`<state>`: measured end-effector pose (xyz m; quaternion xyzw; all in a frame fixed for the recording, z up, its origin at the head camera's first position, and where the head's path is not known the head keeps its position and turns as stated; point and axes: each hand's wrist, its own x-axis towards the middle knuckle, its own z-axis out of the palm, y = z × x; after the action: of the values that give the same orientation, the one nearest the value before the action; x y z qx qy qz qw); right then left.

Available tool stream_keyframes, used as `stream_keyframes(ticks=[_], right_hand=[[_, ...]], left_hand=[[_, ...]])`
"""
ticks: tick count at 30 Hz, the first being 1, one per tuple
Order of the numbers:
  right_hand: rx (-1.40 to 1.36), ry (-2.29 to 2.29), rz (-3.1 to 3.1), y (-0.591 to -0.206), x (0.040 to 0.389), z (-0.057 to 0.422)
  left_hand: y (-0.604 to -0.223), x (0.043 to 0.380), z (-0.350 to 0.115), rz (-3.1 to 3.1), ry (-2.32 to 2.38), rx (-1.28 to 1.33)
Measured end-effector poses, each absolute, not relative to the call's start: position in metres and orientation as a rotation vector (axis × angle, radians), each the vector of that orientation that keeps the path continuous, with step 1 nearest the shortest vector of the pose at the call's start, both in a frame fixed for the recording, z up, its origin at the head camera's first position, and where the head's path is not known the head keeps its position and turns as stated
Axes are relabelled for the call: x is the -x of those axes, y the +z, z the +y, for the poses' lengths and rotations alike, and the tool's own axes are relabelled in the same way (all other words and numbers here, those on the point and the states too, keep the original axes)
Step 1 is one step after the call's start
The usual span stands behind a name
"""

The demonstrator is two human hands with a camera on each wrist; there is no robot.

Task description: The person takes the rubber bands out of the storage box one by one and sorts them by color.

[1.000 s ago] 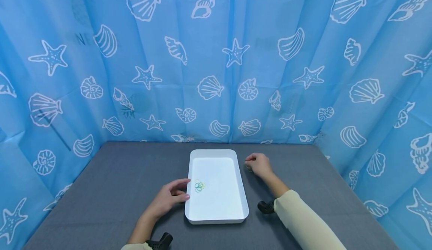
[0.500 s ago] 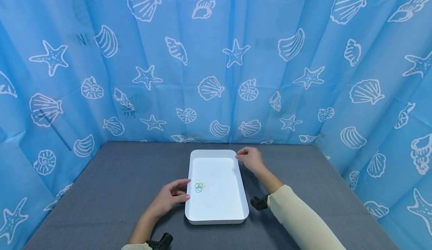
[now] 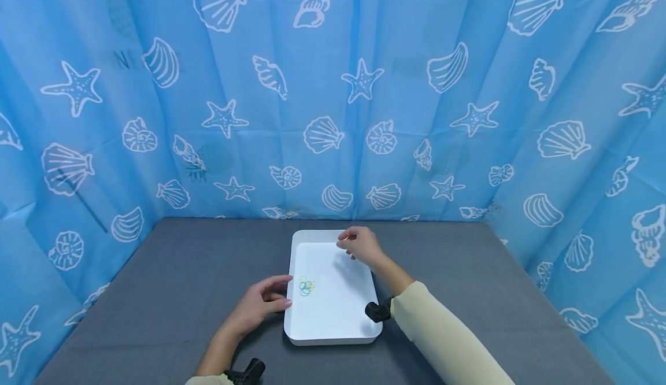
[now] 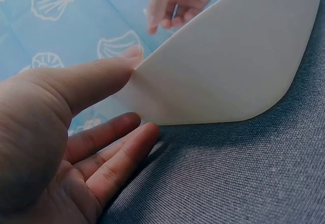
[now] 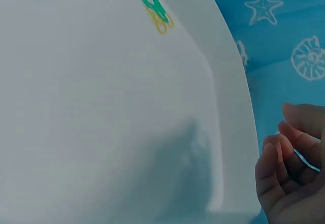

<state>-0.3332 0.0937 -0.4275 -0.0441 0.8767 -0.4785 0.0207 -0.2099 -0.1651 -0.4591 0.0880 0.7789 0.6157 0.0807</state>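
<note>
A white rectangular tray lies on the grey cloth. Green and yellow rubber bands form a small cluster inside it, toward its left side; the right wrist view shows these bands too. My left hand touches the tray's left side, one fingertip at the rim and other fingertips low against the outer wall. Over the far right part of the tray hovers my right hand, fingers bent and fingertips close together. I cannot tell whether a band is between them.
Grey cloth covers the table on both sides of the tray. Behind the table hangs a blue curtain printed with white shells and starfish. A black wrist device on the right forearm overlaps the tray's right edge.
My right hand has moved left from beside a band on the cloth, right of the tray, across the rim to above the tray. My left hand stays where it was.
</note>
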Motion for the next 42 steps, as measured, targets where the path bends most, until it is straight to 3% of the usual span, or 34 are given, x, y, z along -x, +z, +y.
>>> stream_keyframes(ticks=[16,32,42], right_hand=[[0.536,-1.338,2.523,-0.441,0.319,0.058],[0.694,-1.09,2.361,-0.451,0.313,0.051],[0.801,-0.969,2.354,-0.453,0.312,0.049]], left_hand=[[-0.46,0.212,-0.165,2.313,1.838,-0.249],[-0.49,0.228,-0.171,2.335,1.82,-0.262],[-0.489,0.227,-0.173,2.313,1.842,-0.288]])
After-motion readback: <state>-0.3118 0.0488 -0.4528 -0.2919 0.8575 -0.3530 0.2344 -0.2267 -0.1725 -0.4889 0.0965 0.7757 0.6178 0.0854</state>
